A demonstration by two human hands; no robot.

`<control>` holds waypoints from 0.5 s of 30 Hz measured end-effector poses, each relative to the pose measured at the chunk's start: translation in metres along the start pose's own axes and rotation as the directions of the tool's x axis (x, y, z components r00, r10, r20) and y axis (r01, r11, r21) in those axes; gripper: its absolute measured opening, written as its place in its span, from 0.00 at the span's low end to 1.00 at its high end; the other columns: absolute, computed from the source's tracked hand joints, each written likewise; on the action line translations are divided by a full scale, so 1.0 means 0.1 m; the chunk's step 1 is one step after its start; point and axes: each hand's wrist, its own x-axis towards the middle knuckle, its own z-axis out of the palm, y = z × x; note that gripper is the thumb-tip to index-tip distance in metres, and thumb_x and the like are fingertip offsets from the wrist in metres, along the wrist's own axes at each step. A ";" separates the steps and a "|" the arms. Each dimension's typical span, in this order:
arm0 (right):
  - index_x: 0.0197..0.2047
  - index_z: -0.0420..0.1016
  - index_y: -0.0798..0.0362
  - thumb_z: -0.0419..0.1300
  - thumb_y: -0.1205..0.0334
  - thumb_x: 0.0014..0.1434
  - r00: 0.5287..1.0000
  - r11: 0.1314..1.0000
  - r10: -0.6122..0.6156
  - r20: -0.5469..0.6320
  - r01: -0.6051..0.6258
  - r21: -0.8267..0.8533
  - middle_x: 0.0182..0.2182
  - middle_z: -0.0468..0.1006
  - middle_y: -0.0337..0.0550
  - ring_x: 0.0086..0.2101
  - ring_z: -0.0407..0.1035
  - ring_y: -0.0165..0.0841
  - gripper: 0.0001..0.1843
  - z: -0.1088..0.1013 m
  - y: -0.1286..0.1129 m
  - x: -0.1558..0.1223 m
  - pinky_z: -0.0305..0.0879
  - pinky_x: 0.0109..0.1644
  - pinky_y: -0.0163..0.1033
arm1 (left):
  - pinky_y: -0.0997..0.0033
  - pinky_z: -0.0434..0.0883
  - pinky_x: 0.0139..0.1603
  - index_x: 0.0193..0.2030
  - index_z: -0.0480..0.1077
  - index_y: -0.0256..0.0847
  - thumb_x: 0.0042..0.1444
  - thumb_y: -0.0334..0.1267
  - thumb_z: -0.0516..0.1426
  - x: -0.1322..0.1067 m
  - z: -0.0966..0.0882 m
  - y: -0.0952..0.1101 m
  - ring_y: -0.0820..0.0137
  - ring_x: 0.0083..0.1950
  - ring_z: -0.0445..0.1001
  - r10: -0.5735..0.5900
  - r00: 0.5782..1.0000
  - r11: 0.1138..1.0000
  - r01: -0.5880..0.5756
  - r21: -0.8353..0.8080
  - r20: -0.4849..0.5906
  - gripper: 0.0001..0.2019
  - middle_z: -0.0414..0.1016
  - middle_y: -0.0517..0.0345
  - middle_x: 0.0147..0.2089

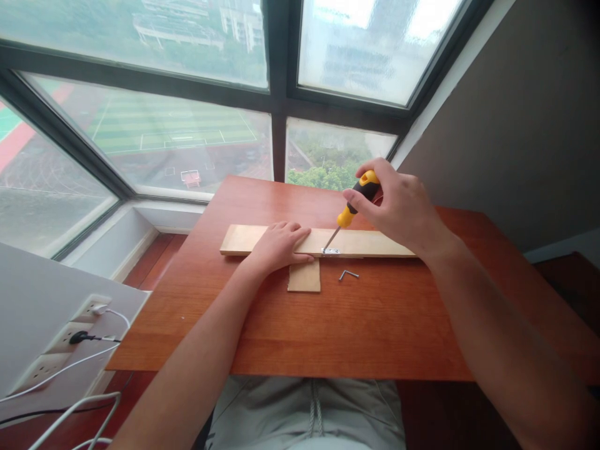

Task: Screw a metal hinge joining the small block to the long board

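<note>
- My left hand (pixel 277 245), fingers slightly parted, presses the wooden board (pixel 368 242) nearer the table's (pixel 187 337) far edge, probably for steadiness.
- My right hand (pixel 404 209) grips the screwdriver (pixel 345 217).

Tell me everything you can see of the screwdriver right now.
The screwdriver has a thick black-and-yellow handle, seemingly plastic or rubber, and a slim, straight, metal-looking shaft. It leans, handle up to the right of the picture, shaft down to the left. The right hand holds the handle. The tip is at the small metal plate by the near edge of the wooden board; its shape, and whether it sits in a screw, are too small to tell.
</note>
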 end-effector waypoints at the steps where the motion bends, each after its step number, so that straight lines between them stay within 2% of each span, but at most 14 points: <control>1: 0.48 0.70 0.49 0.60 0.46 0.60 1.000 1.000 0.006 0.013 -0.006 0.027 0.34 0.79 0.44 0.29 0.72 0.37 0.19 -0.01 0.00 0.00 0.67 0.35 0.44 | 0.58 0.66 0.55 0.62 0.66 0.46 0.56 0.61 0.59 0.00 0.00 0.00 0.54 0.55 0.71 -0.001 1.000 1.000 0.001 -0.002 0.002 0.32 0.72 0.47 0.58; 4: 0.52 0.68 0.49 0.60 0.57 0.59 0.995 0.973 -0.018 0.102 -0.006 0.230 0.39 0.80 0.45 0.31 0.73 0.35 0.18 -0.06 0.00 -0.02 0.70 0.37 0.43 | 0.57 0.66 0.55 0.62 0.66 0.46 0.56 0.61 0.59 0.00 -0.01 0.00 0.54 0.55 0.71 0.000 1.000 1.000 0.000 -0.009 0.001 0.32 0.72 0.46 0.58; 7: 0.54 0.67 0.49 0.60 0.59 0.58 0.990 0.936 -0.049 0.129 0.001 0.353 0.42 0.79 0.44 0.32 0.74 0.34 0.20 -0.06 0.00 -0.04 0.72 0.37 0.42 | 0.57 0.66 0.55 0.62 0.66 0.46 0.56 0.61 0.59 0.00 -0.01 0.00 0.54 0.55 0.71 -0.001 1.000 1.000 0.001 -0.009 -0.003 0.32 0.72 0.47 0.58; 11: 0.52 0.69 0.48 0.63 0.53 0.57 1.000 0.987 -0.011 0.000 0.011 0.158 0.34 0.78 0.41 0.28 0.71 0.35 0.20 -0.02 0.00 -0.06 0.70 0.37 0.44 | 0.58 0.66 0.55 0.62 0.67 0.46 0.56 0.61 0.59 0.00 -0.01 0.01 0.54 0.55 0.71 -0.006 1.000 1.000 0.006 -0.006 -0.005 0.31 0.72 0.47 0.58; 13: 0.50 0.70 0.48 0.63 0.49 0.57 1.000 0.996 -0.006 -0.015 0.007 0.091 0.32 0.77 0.41 0.28 0.70 0.36 0.20 -0.01 0.00 -0.06 0.68 0.36 0.45 | 0.58 0.66 0.55 0.62 0.67 0.46 0.56 0.60 0.59 0.00 -0.01 0.01 0.54 0.55 0.71 -0.006 1.000 1.000 0.006 -0.008 -0.004 0.31 0.72 0.47 0.58; 15: 0.49 0.71 0.48 0.63 0.47 0.58 1.000 0.995 -0.001 0.003 0.001 0.104 0.33 0.77 0.41 0.29 0.71 0.36 0.20 -0.03 -0.01 -0.06 0.68 0.35 0.44 | 0.58 0.66 0.55 0.62 0.67 0.46 0.56 0.60 0.59 0.00 -0.01 0.01 0.54 0.55 0.71 -0.005 1.000 1.000 0.005 -0.009 -0.001 0.31 0.72 0.47 0.58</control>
